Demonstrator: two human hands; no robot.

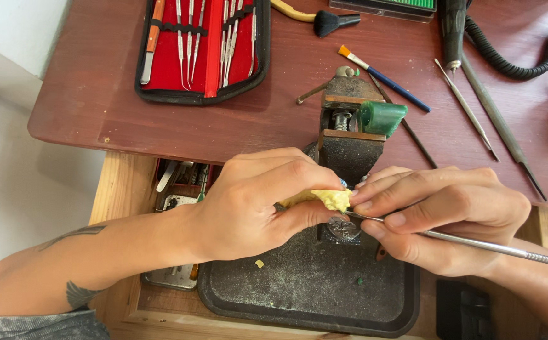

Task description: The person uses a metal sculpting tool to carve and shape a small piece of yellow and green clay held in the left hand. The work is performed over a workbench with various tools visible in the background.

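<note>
Over dark tray (312, 296), left hand (255, 208) pinches half-hidden yellow lump (331, 199); right hand (444, 217) grips steel pick (475, 242).

Craft workshop: bench vise (349, 135), carving tool kit (201, 47), brushes (384, 79), worn bench (97, 107).

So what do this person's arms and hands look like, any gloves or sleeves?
No gloves: both the left hand and the right hand are bare, with short, unpainted nails. The left forearm carries dark tattoos, one shaped like a wing. A mottled grey sleeve shows at the left elbow. No rings or watch visible.
</note>
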